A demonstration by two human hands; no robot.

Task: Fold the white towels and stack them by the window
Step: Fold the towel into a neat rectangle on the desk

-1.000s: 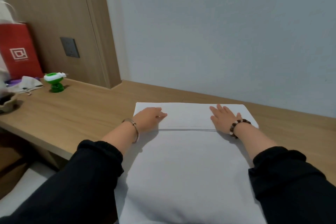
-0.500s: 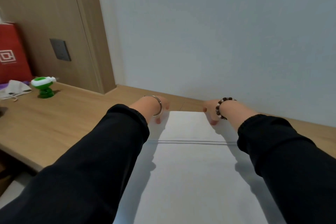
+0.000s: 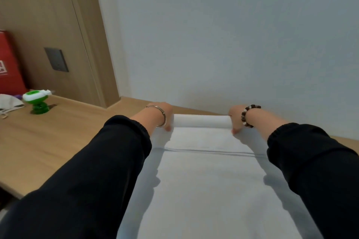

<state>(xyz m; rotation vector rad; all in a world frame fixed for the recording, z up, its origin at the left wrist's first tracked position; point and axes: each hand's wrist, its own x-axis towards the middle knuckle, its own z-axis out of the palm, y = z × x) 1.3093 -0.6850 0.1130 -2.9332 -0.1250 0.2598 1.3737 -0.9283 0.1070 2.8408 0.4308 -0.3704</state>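
A white towel [image 3: 209,184] lies flat on the wooden table [image 3: 48,145] and runs from the wall toward me, with a woven stripe across it. Its far edge is lifted and curled back into a roll. My left hand [image 3: 165,117], with a silver bangle on the wrist, grips the far left corner. My right hand [image 3: 236,120], with a bead bracelet on the wrist, grips the far right corner. Both arms in black sleeves stretch out over the towel's sides. No window is in view.
A grey wall rises right behind the towel's far edge. To the left on the table stand a green and white toy [image 3: 37,100], a crumpled white cloth [image 3: 9,103] and a red paper bag [image 3: 9,68]. A wooden panel with a dark switch plate [image 3: 56,62] closes the left side.
My hands went from lying flat on the towel to reaching its far edge and gripping the two far corners. That edge is now raised and curled toward me.
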